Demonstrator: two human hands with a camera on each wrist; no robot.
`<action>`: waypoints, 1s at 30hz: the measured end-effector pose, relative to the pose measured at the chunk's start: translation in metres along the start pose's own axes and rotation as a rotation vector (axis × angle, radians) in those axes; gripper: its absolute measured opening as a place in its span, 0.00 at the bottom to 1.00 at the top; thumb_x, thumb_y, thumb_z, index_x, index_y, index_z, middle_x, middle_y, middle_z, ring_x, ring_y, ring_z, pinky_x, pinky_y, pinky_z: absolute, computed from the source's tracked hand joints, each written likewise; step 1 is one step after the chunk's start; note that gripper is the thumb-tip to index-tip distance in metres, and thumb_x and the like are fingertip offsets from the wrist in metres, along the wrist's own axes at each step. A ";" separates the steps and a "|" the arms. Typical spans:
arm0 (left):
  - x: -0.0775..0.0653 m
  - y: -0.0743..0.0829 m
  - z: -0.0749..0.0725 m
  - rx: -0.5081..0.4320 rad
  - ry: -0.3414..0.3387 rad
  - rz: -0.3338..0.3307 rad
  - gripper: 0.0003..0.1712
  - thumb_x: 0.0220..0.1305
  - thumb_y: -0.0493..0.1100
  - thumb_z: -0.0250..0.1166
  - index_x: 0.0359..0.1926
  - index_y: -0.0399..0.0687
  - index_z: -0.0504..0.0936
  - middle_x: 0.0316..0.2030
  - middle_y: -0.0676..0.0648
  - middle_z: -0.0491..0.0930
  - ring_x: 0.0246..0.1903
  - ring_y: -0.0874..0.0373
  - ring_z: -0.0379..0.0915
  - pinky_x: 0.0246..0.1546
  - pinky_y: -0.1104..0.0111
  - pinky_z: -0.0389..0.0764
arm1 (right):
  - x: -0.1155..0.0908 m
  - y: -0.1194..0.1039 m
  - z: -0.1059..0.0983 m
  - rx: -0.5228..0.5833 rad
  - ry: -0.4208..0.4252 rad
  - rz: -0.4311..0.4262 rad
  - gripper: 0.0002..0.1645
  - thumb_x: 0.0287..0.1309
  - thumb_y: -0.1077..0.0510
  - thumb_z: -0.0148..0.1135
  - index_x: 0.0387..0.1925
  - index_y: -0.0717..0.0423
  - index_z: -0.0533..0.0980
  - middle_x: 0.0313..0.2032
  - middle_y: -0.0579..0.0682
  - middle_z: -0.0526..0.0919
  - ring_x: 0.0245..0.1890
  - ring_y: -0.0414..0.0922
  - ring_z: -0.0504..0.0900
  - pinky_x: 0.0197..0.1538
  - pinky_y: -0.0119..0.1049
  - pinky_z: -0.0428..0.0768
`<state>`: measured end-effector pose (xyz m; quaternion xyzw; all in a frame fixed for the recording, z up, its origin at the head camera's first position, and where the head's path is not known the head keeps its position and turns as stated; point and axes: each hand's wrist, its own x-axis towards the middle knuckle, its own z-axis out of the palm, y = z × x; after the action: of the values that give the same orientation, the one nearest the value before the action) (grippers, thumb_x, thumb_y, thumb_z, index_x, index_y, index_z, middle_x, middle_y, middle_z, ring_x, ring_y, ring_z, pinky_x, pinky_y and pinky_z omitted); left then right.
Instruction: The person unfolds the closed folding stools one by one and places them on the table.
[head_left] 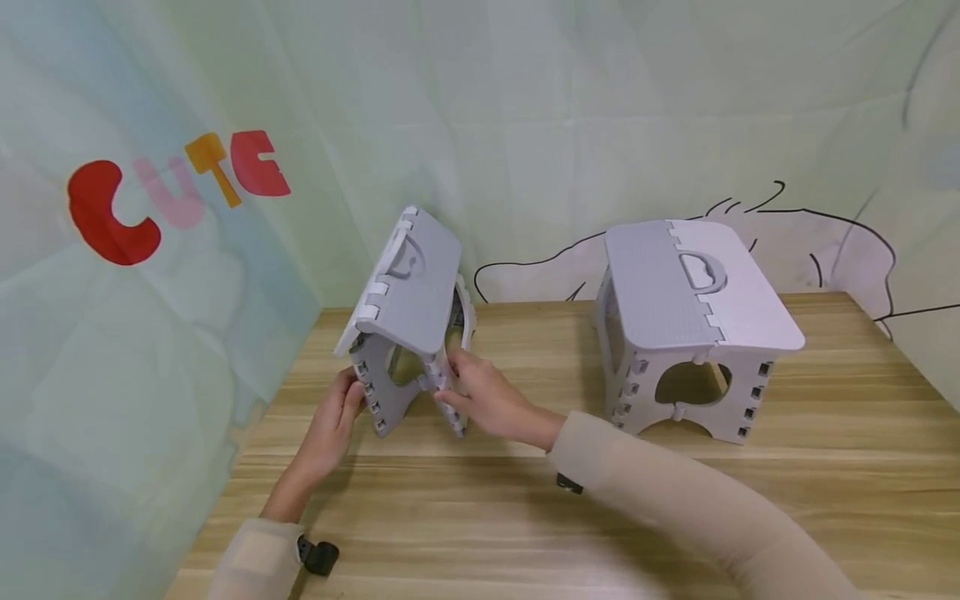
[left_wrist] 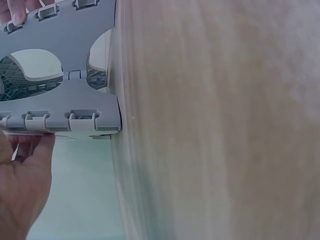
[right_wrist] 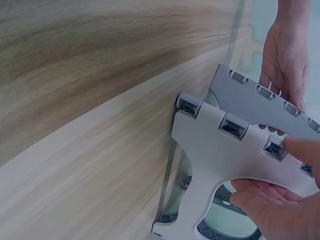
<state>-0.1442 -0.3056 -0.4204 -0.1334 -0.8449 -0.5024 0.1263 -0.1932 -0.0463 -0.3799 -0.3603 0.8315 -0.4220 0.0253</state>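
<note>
A grey and white folding stool [head_left: 423, 292] stands half folded on the left of the table, its top bent into a peak along the hinge line and its end panel creased inward. My left hand [head_left: 332, 425] holds its left leg panel, thumb near the hinged edge in the left wrist view. With my right hand [head_left: 491, 398] I grip the right leg panel [right_wrist: 225, 150], fingers through its cut-out and thumb on the hinged edge. The left hand's fingers are partly hidden behind the panel.
A second folding stool [head_left: 660, 292] stands fully unfolded on the right of the wood-grain table [head_left: 465, 517]. Behind the table hangs a pale green printed curtain [head_left: 525, 125] with coloured letters on its left side.
</note>
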 end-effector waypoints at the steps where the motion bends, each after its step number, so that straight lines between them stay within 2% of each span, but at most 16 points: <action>1: 0.000 0.000 0.000 0.000 0.000 0.001 0.23 0.82 0.39 0.39 0.65 0.23 0.61 0.59 0.28 0.70 0.60 0.36 0.67 0.56 0.81 0.70 | 0.000 0.000 -0.001 0.001 0.000 -0.001 0.20 0.66 0.60 0.65 0.54 0.67 0.70 0.47 0.57 0.81 0.45 0.45 0.80 0.44 0.34 0.82; 5: 0.000 0.000 0.000 0.008 0.004 0.004 0.22 0.82 0.38 0.39 0.64 0.23 0.61 0.58 0.29 0.70 0.59 0.42 0.70 0.56 0.82 0.71 | -0.001 0.002 -0.003 0.005 -0.015 0.004 0.22 0.66 0.60 0.64 0.55 0.67 0.70 0.49 0.58 0.80 0.46 0.45 0.79 0.45 0.33 0.82; 10: 0.000 0.000 -0.001 0.025 0.014 0.018 0.21 0.81 0.38 0.40 0.64 0.24 0.62 0.57 0.29 0.71 0.55 0.64 0.71 0.55 0.82 0.72 | -0.002 0.003 -0.004 0.005 -0.021 0.011 0.21 0.67 0.60 0.63 0.56 0.67 0.70 0.49 0.57 0.80 0.47 0.45 0.79 0.45 0.34 0.82; 12: 0.000 0.000 -0.001 0.034 0.016 0.025 0.21 0.81 0.37 0.40 0.63 0.24 0.63 0.57 0.30 0.72 0.53 0.70 0.70 0.54 0.83 0.72 | -0.003 0.004 -0.005 0.000 -0.019 0.005 0.21 0.67 0.59 0.64 0.55 0.67 0.70 0.48 0.56 0.80 0.45 0.46 0.79 0.43 0.35 0.81; 18: -0.001 0.001 -0.002 0.067 0.024 0.032 0.20 0.81 0.37 0.40 0.64 0.25 0.64 0.57 0.31 0.73 0.52 0.70 0.70 0.53 0.83 0.73 | -0.003 0.008 -0.008 -0.022 -0.019 -0.008 0.21 0.67 0.58 0.64 0.53 0.66 0.70 0.42 0.53 0.79 0.39 0.46 0.77 0.39 0.35 0.79; 30: 0.001 -0.001 -0.001 0.044 0.020 0.055 0.19 0.81 0.36 0.41 0.62 0.25 0.65 0.54 0.32 0.74 0.51 0.70 0.71 0.53 0.82 0.74 | -0.007 0.011 -0.014 -0.043 -0.007 -0.020 0.19 0.66 0.59 0.65 0.50 0.66 0.70 0.44 0.57 0.81 0.45 0.49 0.80 0.48 0.41 0.82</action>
<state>-0.1451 -0.3067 -0.4205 -0.1488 -0.8504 -0.4812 0.1518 -0.1990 -0.0281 -0.3810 -0.3704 0.8368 -0.4029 0.0163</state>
